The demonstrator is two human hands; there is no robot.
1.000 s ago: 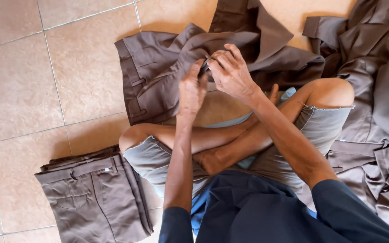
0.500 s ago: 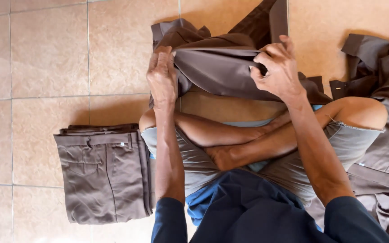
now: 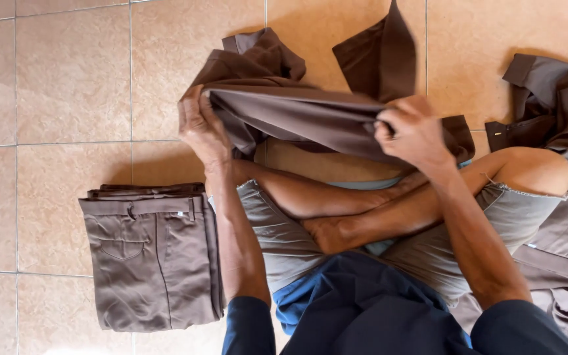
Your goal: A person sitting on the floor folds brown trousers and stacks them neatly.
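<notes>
At the far left, a stack of folded brown trousers (image 3: pixel 152 256) lies flat on the tiled floor (image 3: pixel 60 85), waistband uppermost, with a curved pocket seam and a belt loop showing on the smooth, matte woven cloth; its edges are squared and neat. Just to the right of it, the left hand (image 3: pixel 200 126) is raised above the crossed legs, its grip closed tight around the left end of a brown garment (image 3: pixel 297 112), fingers curled over the bunched fabric so that the cloth wrinkles at the fist. The garment stretches in a taut, slightly sagging band from that hand across to the right hand (image 3: pixel 412 131), held off the floor in front of the person's knees, with loose folds and a pointed flap rising behind it onto the tiles. The right hand's grip is likewise pressed together, thumb and fingers pinching the other end of the same garment. The floor tiles are glossy, tan and square, with thin pale grout lines. At the far right, a loose pile of brown clothing (image 3: pixel 560 131) lies crumpled in soft, uneven heaps beside the person's bare knee, touching the grey shorts.
</notes>
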